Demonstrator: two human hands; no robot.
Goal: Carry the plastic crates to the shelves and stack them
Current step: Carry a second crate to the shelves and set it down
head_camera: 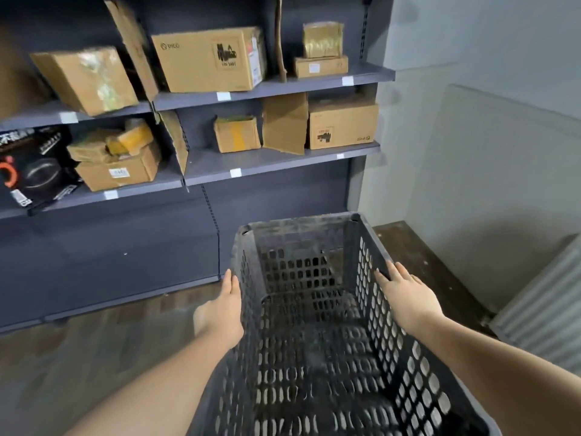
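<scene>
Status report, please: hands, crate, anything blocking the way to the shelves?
Left hand and right hand flat against crate sides. Crate empty, carried near shelves. Nothing seen blocking.

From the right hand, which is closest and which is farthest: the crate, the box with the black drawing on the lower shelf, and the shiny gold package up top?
1. Crate: the right hand rests on its right rim.
2. Printed box: lower shelf, right end, above the crate.
3. Gold package: upper shelf, right end, farthest.
</scene>
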